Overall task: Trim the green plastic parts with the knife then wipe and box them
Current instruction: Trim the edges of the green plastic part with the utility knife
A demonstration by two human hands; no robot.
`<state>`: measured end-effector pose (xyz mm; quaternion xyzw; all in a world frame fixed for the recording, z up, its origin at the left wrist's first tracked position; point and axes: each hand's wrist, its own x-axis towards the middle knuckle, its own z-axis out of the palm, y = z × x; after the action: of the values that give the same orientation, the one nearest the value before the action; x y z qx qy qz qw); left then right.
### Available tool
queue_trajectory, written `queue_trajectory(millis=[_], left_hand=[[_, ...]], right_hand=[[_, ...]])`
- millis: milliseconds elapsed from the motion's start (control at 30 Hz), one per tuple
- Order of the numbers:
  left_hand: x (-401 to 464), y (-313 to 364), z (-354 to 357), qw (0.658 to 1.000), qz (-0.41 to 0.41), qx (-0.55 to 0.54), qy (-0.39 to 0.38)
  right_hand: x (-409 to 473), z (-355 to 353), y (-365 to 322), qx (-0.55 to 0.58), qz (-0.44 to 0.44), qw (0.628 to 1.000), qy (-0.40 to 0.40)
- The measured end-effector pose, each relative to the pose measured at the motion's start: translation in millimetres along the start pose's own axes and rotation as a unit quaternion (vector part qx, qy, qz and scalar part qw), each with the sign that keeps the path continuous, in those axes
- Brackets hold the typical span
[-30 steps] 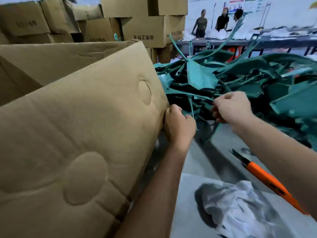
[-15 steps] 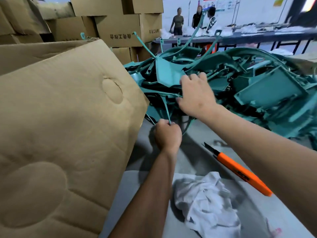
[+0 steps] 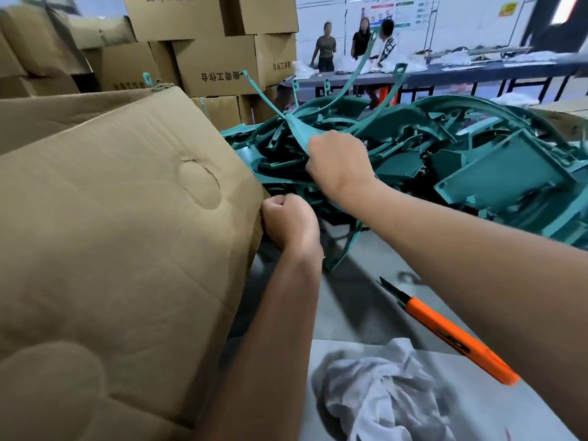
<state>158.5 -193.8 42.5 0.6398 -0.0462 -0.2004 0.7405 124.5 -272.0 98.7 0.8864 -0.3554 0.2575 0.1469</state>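
At the near edge of the heap, my right hand (image 3: 339, 165) gripped a flat green part (image 3: 297, 128), fingers curled round its lower edge, while thin runner arms stood up from it toward the far side. My left hand (image 3: 291, 222) was closed into a fist beside the cardboard box (image 3: 121, 237), just touching the flap's edge; whether it pinched a thin green strand I could not tell. The pile of green plastic parts (image 3: 461, 154) lay far and right of both hands, tangled together. I judged each part light and stiff, with springy, snag-prone runners and possibly sharp flash, so the broad flat panel seemed the better place to take hold than the slender arms. The knife (image 3: 445, 332), orange-handled with its blade extended, lay untouched on the grey table (image 3: 356, 300) to the near right, under my right forearm. A crumpled white cloth (image 3: 378, 393) rested nearer still. Stacked cartons (image 3: 222, 63) rose at the far left; three people (image 3: 359, 43) stood at a distant bench.
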Motion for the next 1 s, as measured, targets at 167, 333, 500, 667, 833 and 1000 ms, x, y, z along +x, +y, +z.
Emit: queue_trajectory(millis=[167, 333, 500, 667, 833, 1000], left_hand=[[-4.3, 9.9, -6.2, 0.988, -0.044, -0.123, -0.081], [-11.4, 6.0, -43.9, 0.917, -0.094, -0.256, -0.292], [-27.2, -37.4, -64.4, 0.945, 0.007, -0.030, -0.325], [-35.6, -73.9, -73.7, 0.969, 0.065, -0.014, -0.238], [-35.8, -76.5, -68.8, 0.963, 0.095, -0.078, -0.239], [-37.1, -82.2, -69.2, 0.947, 0.222, -0.012, -0.231]], right_hand=[[-59.6, -18.0, 17.7, 0.143, 0.033, 0.974, 0.175], [-159.3, -20.8, 35.7, 0.314, -0.039, 0.911, 0.265], [-218.9, 3.6, 53.6, 0.361, -0.013, 0.921, 0.148], [-254.0, 15.3, 62.8, 0.358, 0.092, 0.927, 0.054], [-261.8, 19.3, 75.0, 0.137, 0.127, 0.980, -0.073], [-254.8, 21.4, 87.6, 0.109, 0.196, 0.958, -0.181]])
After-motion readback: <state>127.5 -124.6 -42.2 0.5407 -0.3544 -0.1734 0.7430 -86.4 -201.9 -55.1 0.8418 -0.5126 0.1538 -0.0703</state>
